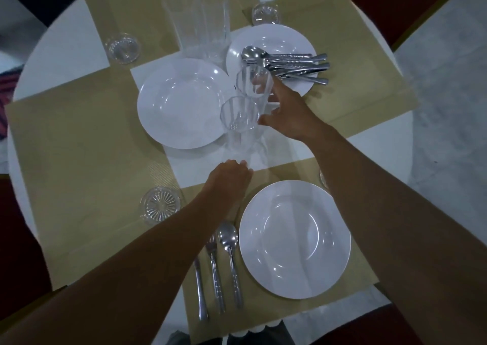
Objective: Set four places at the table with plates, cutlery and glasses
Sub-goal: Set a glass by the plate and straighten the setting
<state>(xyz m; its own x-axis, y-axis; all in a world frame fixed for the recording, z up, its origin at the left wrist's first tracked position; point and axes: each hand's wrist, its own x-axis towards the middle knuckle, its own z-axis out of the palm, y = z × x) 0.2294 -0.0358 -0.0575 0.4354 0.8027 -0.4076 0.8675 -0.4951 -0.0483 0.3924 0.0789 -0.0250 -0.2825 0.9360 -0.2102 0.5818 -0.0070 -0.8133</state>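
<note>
In the head view, the right hand [286, 112] wraps its fingers round the farther glass [253, 81] beside the cutlery plate [263, 39]. The left hand [229, 177] curls its fingers round the foot of the nearer glass [239, 118], mid-table. Each glass should rise straight up in a firm grip, clear of the other.

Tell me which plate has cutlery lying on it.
The far right plate: a cutlery pile lies on it. The middle plate and near plate are bare.
</note>
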